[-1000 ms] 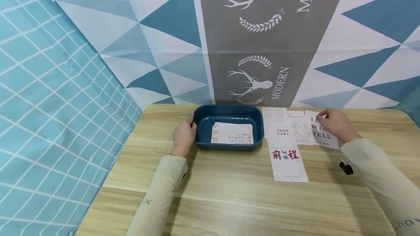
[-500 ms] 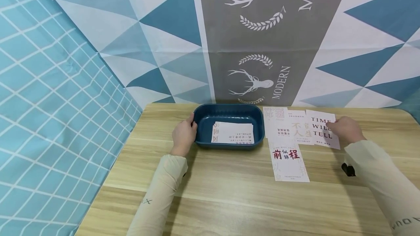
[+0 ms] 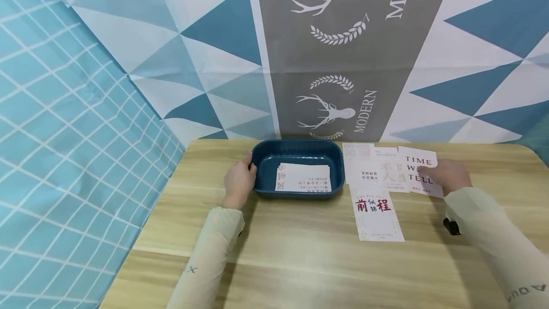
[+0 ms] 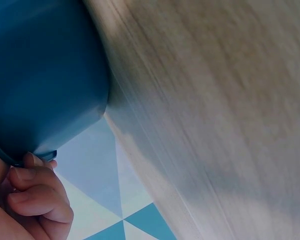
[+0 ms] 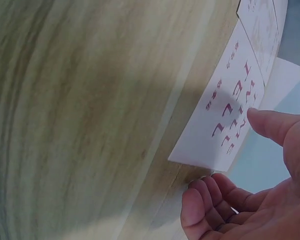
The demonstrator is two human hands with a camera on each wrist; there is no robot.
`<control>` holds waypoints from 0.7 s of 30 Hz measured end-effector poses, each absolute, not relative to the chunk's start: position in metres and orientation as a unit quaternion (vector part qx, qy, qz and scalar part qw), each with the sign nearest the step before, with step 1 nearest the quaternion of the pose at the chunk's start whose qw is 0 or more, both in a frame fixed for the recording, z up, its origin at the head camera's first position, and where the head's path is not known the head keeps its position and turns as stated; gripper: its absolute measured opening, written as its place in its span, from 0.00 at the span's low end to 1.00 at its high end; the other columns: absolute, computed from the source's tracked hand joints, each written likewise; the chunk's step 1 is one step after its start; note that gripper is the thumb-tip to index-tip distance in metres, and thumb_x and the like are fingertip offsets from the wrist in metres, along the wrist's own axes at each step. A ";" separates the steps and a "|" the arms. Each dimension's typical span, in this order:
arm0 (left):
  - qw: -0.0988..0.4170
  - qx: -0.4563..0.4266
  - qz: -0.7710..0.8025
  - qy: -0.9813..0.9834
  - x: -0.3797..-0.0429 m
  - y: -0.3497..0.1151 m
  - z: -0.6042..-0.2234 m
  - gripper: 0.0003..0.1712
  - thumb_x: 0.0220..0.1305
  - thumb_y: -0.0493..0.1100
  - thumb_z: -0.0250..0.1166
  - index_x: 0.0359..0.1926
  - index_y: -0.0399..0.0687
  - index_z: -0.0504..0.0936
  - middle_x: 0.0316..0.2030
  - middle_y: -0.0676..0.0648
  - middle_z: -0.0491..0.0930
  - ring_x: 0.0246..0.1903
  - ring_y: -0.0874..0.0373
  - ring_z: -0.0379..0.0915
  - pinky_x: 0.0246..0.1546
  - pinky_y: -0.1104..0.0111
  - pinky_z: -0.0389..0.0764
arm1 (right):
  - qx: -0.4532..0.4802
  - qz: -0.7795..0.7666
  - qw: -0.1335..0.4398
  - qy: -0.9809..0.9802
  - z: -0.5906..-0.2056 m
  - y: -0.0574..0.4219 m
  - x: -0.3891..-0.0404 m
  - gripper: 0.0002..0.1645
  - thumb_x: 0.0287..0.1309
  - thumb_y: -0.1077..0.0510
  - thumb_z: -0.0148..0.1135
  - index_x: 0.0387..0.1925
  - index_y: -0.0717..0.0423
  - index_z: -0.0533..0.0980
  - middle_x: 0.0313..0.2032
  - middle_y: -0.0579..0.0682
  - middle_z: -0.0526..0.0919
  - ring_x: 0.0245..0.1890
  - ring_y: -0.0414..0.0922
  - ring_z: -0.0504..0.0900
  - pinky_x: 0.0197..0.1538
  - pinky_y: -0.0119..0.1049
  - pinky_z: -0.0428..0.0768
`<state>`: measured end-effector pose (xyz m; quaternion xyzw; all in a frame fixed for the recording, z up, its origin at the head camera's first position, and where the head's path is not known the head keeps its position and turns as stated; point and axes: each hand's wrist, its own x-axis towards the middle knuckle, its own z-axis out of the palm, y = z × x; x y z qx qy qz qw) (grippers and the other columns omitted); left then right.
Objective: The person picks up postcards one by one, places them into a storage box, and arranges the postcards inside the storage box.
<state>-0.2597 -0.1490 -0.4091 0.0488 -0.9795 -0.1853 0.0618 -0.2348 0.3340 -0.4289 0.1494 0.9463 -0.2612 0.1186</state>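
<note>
A deer-print backdrop (image 3: 326, 58) and gridded blue sheeting (image 3: 68, 137) border the wooden table (image 3: 296, 261).

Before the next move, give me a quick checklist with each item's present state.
1. Left-hand grip on the blue tray: ok, fingers curled at its rim.
2. That blue tray resting on the table: ok.
3. Right-hand grip at the TIME WILL TELL card: ok, thumb over it.
4. Card pinched: not ok, thumb and fingertips stand apart in the right wrist view.
5. Card clear of the neighbouring card: cannot tell, edges meet or overlap.
</note>
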 end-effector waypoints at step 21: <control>0.080 0.043 -0.177 -0.980 -0.260 -0.150 -0.413 0.24 0.66 0.44 0.53 0.64 0.54 0.70 0.24 0.43 0.79 0.20 0.53 0.70 0.18 0.66 0.66 | 0.204 -0.265 0.157 0.929 -0.428 0.337 -0.243 0.48 0.51 0.37 0.60 0.52 0.80 0.66 0.42 0.72 0.73 0.36 0.56 0.71 0.34 0.40 0.68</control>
